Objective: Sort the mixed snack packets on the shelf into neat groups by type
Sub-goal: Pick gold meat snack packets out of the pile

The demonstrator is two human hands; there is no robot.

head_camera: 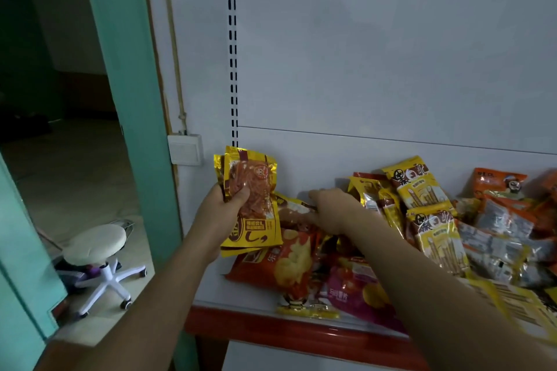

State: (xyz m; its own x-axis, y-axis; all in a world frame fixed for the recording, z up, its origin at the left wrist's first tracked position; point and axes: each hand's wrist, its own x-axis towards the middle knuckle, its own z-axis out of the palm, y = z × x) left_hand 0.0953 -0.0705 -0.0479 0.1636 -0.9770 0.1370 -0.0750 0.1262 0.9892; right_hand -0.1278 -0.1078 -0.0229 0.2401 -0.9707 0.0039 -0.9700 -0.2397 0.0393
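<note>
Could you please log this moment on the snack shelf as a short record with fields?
left hand: left hand grips a stack of gold packets, raised above the shelf's left end
right hand: right hand reaches onto a gold packet in the pile; grip unclear
shelf: white shelf with a red front edge
front of pile: red crisp bag, purple crisp bag
right of pile: yellow stick-biscuit packets, orange packets
sorting: packets lie mixed and overlapping

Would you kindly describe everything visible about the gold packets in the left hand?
The gold packets are shiny foil pouches, at least two stacked, with a clear window showing orange-red strips and a dark label below. The left hand grips them upright above the shelf's left end, thumb across the front.
</note>
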